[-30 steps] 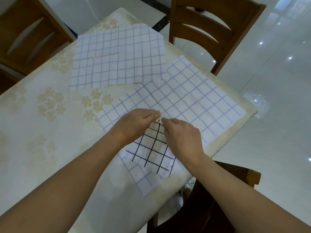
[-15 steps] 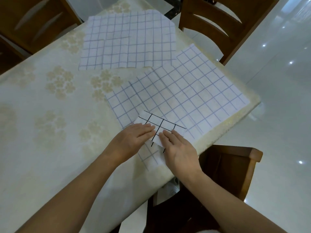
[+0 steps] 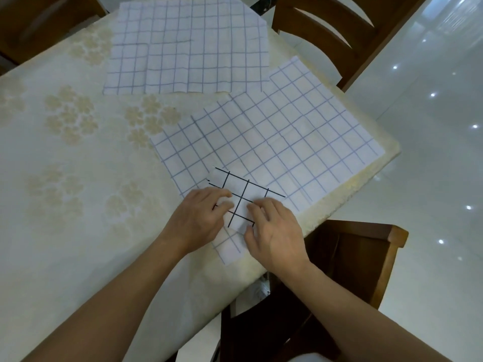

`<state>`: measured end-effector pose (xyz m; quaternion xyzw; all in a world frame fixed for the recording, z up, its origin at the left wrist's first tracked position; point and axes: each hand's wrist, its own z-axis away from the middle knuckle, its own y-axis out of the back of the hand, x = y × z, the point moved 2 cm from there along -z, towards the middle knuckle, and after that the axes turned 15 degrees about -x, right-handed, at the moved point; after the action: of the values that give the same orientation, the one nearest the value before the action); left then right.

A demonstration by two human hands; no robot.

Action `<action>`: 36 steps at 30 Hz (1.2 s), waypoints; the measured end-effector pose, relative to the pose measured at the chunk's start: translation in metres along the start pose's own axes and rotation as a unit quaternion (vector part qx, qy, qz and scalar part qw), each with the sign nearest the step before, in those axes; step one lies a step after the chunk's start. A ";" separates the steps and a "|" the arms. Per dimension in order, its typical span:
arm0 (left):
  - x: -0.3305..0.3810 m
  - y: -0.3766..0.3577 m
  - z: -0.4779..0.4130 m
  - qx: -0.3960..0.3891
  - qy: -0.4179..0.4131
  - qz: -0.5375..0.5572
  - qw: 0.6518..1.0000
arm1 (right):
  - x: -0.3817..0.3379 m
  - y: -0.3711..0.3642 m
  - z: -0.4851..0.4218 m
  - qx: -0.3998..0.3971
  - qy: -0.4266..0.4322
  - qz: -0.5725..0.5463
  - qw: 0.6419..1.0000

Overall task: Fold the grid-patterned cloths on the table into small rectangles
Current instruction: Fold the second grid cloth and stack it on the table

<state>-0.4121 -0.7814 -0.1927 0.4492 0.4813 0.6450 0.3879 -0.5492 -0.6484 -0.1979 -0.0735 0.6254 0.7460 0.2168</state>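
Observation:
A small folded white cloth with black grid lines [image 3: 241, 197] lies near the table's front edge, on top of a larger blue-grid cloth [image 3: 282, 142] spread flat. My left hand [image 3: 198, 218] presses its left side with the fingers laid across it. My right hand [image 3: 274, 231] lies flat on its right side. The hands cover the near half of the folded cloth. A second blue-grid cloth [image 3: 188, 45] lies flat farther back on the table.
The table [image 3: 65, 178] has a cream cover with a pale flower print. Wooden chairs stand at the far right [image 3: 339, 30], at the far left [image 3: 39, 17] and just below the near edge [image 3: 352, 257]. A glossy white floor [image 3: 431, 178] lies to the right.
The black-grid cloth went from a larger opened piece to a smaller folded one. Both hands drew back toward me and now lie on it.

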 end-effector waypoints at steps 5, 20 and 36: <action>-0.006 -0.010 -0.030 0.014 0.033 -0.016 0.999 | 0.001 -0.007 -0.029 0.010 -0.012 0.027 1.000; -0.029 -0.036 -0.032 -0.124 0.095 -0.045 0.987 | 0.022 -0.032 -0.032 -0.046 -0.044 0.088 0.994; -0.027 -0.020 -0.021 -0.168 0.198 0.021 0.966 | 0.038 -0.012 -0.012 -0.088 -0.046 0.055 0.994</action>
<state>-0.4228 -0.8074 -0.2203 0.2515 0.4238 0.8006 0.3409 -0.5806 -0.6494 -0.2258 -0.0237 0.5499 0.8114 0.1968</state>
